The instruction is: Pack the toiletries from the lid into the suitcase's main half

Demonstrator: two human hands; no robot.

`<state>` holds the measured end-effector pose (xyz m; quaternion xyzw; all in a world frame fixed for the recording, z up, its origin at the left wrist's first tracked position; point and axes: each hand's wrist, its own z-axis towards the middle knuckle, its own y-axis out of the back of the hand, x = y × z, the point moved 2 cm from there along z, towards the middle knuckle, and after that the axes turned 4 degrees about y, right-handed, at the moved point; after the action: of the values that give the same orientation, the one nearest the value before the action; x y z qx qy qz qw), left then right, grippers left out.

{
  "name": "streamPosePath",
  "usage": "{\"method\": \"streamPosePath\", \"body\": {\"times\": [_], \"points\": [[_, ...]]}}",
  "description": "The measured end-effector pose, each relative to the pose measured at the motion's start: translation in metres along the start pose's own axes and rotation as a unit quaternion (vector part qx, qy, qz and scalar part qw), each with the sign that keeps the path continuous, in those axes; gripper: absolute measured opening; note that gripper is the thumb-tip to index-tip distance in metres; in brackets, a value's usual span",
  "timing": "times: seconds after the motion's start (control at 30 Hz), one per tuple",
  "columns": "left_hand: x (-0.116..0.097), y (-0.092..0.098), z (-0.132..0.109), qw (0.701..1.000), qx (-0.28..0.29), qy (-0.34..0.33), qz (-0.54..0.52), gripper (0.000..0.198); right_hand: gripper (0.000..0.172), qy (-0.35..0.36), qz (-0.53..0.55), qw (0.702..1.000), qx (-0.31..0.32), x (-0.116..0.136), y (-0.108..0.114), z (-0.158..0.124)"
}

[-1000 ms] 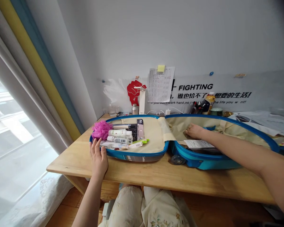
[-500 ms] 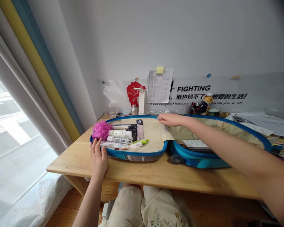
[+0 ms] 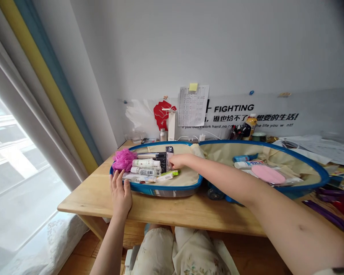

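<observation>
An open blue suitcase (image 3: 172, 188) lies flat on the wooden desk (image 3: 189, 212). Its left half holds a pink bath puff (image 3: 123, 159), white bottles (image 3: 145, 163), a clear bottle (image 3: 145, 171), a green-capped tube (image 3: 167, 175) and a pink-and-black flat pack (image 3: 169, 157). My left hand (image 3: 120, 191) rests flat on the desk against the suitcase's near left rim, fingers spread. My right hand (image 3: 177, 161) reaches across to the flat pack, fingertips closed at its lower end. The right half holds a blue tube (image 3: 244, 157), a white tube (image 3: 243, 164) and a pink oval item (image 3: 268, 174).
Along the wall stand a small metal bottle (image 3: 163, 134), a white lamp stand (image 3: 172, 124), a charger with cable (image 3: 202, 136), a yellow-capped bottle (image 3: 250, 125) and pens. Papers (image 3: 312, 145) and purple items (image 3: 329, 214) lie at the right. Curtains and a window are at left.
My right hand moved from the right half over the hinge to the toiletries in the left half. The beige flap in the right half is folded back, showing tubes and a pink item. Left hand stayed.
</observation>
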<state>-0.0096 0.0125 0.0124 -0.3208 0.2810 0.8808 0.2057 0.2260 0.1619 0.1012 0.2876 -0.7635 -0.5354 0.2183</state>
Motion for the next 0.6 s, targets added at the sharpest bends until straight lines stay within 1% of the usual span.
{"method": "streamPosePath", "body": {"times": [0.1,0.2,0.3,0.37,0.47,0.53,0.6], "points": [[0.000,0.000,0.000,1.000,0.000,0.001,-0.003,0.049,0.030,-0.002,0.008,1.000,-0.015,0.001,-0.001,-0.007],[0.000,0.000,0.000,1.000,0.000,0.000,-0.006,0.049,0.031,0.003,0.018,0.999,-0.034,0.000,0.004,-0.015],[0.000,0.000,0.000,1.000,0.000,-0.002,-0.002,0.050,0.033,0.004,0.032,0.997,-0.065,-0.016,0.019,-0.031],[0.001,0.000,0.000,1.000,0.000,-0.005,-0.002,0.050,0.035,-0.013,0.040,0.995,-0.091,-0.040,0.030,-0.049],[0.001,0.000,0.001,1.000,-0.002,-0.005,-0.006,0.049,0.032,-0.081,0.043,0.987,-0.132,-0.095,0.039,-0.087],[0.001,0.000,0.001,1.000,-0.003,-0.006,-0.006,0.048,0.030,-0.140,0.037,0.977,-0.156,-0.135,0.035,-0.115],[0.000,0.000,0.001,1.000,-0.005,-0.007,-0.004,0.048,0.031,-0.190,0.031,0.963,-0.187,-0.171,0.024,-0.140]]}}
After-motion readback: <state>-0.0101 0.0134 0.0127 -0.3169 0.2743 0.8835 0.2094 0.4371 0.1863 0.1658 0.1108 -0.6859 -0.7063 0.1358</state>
